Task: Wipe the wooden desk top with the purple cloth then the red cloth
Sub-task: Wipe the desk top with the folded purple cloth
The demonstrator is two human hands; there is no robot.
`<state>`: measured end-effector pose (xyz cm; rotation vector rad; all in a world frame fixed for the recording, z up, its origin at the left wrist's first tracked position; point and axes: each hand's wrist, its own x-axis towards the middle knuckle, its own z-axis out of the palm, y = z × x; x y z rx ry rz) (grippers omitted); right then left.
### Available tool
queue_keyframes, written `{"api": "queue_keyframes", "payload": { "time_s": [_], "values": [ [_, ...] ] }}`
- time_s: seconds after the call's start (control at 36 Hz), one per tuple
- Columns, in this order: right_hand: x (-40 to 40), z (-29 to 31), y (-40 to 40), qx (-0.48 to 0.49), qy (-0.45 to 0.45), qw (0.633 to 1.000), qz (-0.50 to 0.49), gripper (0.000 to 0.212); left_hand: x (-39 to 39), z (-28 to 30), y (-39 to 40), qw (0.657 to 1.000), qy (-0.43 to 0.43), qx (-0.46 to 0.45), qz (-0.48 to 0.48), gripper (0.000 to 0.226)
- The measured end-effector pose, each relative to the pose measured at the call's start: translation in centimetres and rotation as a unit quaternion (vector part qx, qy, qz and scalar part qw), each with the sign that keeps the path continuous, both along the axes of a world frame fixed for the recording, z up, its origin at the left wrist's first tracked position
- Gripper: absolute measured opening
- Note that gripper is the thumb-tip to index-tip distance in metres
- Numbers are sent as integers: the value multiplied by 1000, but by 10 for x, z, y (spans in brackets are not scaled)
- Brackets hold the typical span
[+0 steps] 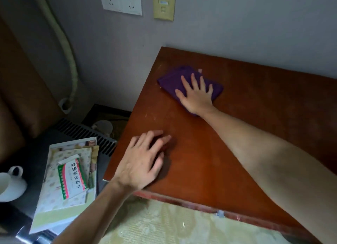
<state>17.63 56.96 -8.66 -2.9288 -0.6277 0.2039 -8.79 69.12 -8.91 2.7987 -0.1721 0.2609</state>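
The wooden desk top [246, 127] is reddish brown and fills the middle and right of the view. A folded purple cloth [171, 79] lies flat near its far left corner. My right hand [197, 96] presses flat on the cloth with fingers spread, palm down. My left hand [144, 159] rests on the bare wood near the front left edge, fingers loosely curled, holding nothing. No red cloth is in view.
A lower dark surface left of the desk carries a stack of papers with a green and pink medicine box [72, 178] and a white cup [11, 185]. The wall behind has power sockets [120, 1] and a hose [69, 61]. Pale patterned fabric [164, 225] lies below the front edge.
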Motion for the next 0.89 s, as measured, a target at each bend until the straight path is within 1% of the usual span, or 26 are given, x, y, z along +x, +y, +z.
{"api": "queue_keyframes", "payload": {
  "time_s": [0.08,0.17,0.22,0.28,0.39,0.44,0.5,0.56,0.69,0.78,0.83,0.89],
  "values": [
    [-72,-3,-4,-6,-6,1000,7,69,-13,3,-1,995,-77,-37,46,35],
    [-142,-5,-4,-10,-16,999,39,73,-26,2,12,983,-113,-93,112,28],
    [-183,-5,-6,-11,-23,997,75,79,-33,3,28,980,-118,-101,127,27],
    [-213,-8,-8,-13,-33,993,111,80,-42,5,47,979,-115,-94,138,27],
    [-234,-11,-13,-30,-74,980,182,77,-56,1,77,983,-81,-78,146,29],
    [-226,-11,-12,-27,-93,961,257,75,-58,-4,83,986,-71,-72,134,29],
    [-213,-10,-10,-5,-87,943,321,71,-55,-8,82,988,-69,-76,118,28],
    [-195,-9,-9,2,-69,929,363,69,-50,-11,76,987,-72,-88,114,28],
    [-124,1,5,-31,-39,889,455,66,-33,-7,59,985,-83,-108,107,30],
    [-69,4,23,-24,-25,892,451,63,-18,-7,58,996,-48,-56,56,36],
    [-29,6,37,-22,-23,910,414,64,-7,-11,60,1000,-15,-13,6,39],
    [11,9,49,-16,-19,929,370,68,2,-13,62,1000,9,-1,-28,40]
  ]
}}
